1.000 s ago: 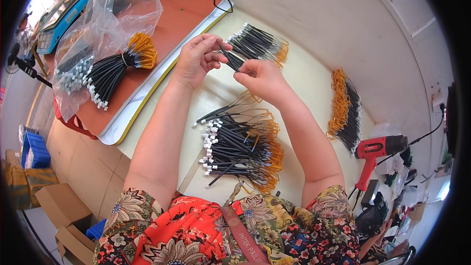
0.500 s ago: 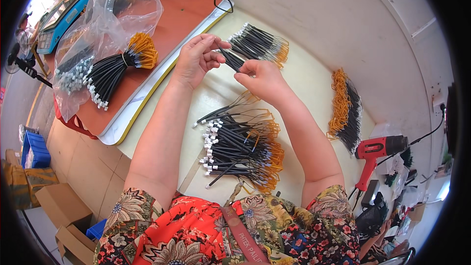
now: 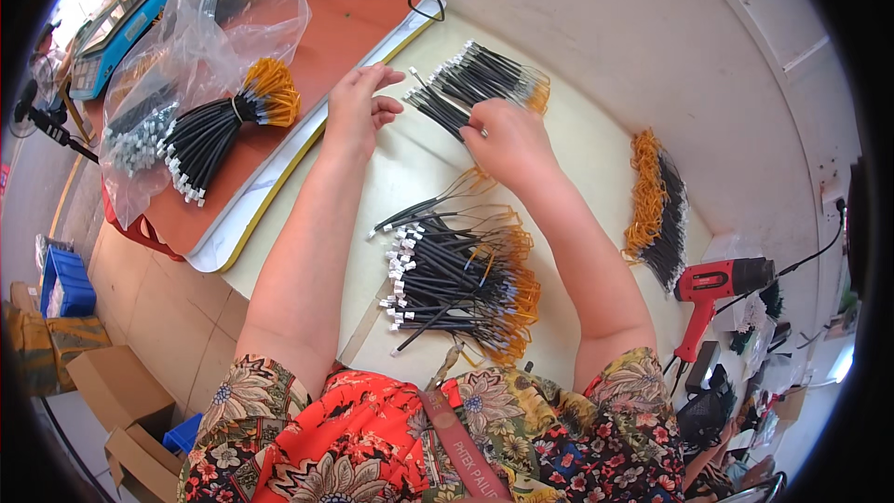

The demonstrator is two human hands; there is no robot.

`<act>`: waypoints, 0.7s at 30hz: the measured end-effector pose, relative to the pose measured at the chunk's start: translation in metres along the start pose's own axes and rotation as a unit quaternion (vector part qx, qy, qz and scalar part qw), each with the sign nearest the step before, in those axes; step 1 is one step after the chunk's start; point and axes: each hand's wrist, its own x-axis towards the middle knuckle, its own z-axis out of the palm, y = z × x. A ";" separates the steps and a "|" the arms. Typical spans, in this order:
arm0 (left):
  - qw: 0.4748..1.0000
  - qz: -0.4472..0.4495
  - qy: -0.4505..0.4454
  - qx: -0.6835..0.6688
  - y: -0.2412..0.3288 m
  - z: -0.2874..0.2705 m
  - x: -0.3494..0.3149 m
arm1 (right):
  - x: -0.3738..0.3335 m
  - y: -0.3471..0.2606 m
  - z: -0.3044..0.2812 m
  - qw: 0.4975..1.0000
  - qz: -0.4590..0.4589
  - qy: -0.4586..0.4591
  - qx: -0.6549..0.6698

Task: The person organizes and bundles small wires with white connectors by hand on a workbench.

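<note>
My left hand (image 3: 358, 107) is raised over the table, open, with its fingers apart and nothing in it. Facing it, my right hand (image 3: 510, 140) has its fingers closed at the lower end of a small group of black cables (image 3: 436, 110); how many it grips is hidden. Just behind them lies a neat row of similar cables (image 3: 484, 73) with white connectors and orange wire ends. Nearer me, between my forearms, a loose heap of black cables (image 3: 456, 270) has white connectors on the left and orange wires on the right.
Another cable pile (image 3: 657, 210) lies at the right by the wall, with a red heat gun (image 3: 712, 293) in front of it. To the left, a red-brown board (image 3: 358, 33) carries a tied cable bundle (image 3: 223, 126) and a clear plastic bag (image 3: 186, 47). Cardboard boxes (image 3: 121, 387) stand lower left.
My left hand has let go of the cable end and drawn back a little to the left. My right hand has shifted slightly right, and the black cables now show beside the row.
</note>
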 end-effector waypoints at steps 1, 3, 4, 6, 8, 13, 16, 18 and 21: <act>0.998 0.012 0.057 0.033 -0.002 -0.003 0.002 | 0.002 0.003 0.004 1.000 0.000 -0.001 0.001; 0.996 0.018 0.074 0.041 -0.002 -0.002 0.002 | 0.006 0.011 0.013 0.993 -0.040 0.022 -0.105; 0.996 0.023 0.074 0.044 -0.003 -0.002 0.002 | 0.008 0.013 0.018 0.993 -0.039 0.022 -0.105; 0.996 0.028 0.076 0.047 -0.003 -0.001 0.002 | 0.012 0.016 0.026 0.984 -0.032 0.013 -0.174; 0.995 0.025 0.076 0.052 -0.003 0.000 0.001 | 0.015 0.018 0.031 0.983 -0.042 0.024 -0.179; 0.996 0.032 0.070 0.054 -0.005 -0.002 0.002 | 0.004 0.008 0.021 0.978 -0.068 0.086 -0.177; 0.994 0.036 0.070 0.071 -0.007 -0.005 0.000 | -0.015 -0.011 0.015 0.981 -0.173 -0.086 -0.009; 0.992 0.036 0.083 0.086 -0.007 -0.007 0.001 | -0.041 -0.015 0.026 0.957 -0.280 -0.049 0.059; 0.989 0.057 0.081 0.111 -0.012 -0.009 0.003 | -0.053 -0.016 0.022 0.960 -0.274 -0.050 0.040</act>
